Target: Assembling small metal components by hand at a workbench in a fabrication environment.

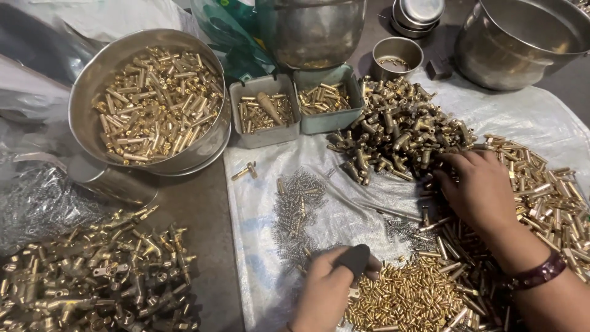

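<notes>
White woven sheet (258, 203), left hand (329, 286) gripping dark rounded tool (355, 258), right hand (479, 184) splayed over brass fittings (399, 132)

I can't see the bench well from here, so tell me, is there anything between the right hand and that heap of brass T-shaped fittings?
Nothing visible. The right hand lies with its fingertips already at the near edge of the heap of T-shaped fittings. The left hand holds a dark tool lower down, well apart.

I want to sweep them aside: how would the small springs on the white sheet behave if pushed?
The springs look thin and light, so they would probably slide easily. Lying heaped and crisscrossed, they seem apt to tangle and drag along in clumps.
</notes>
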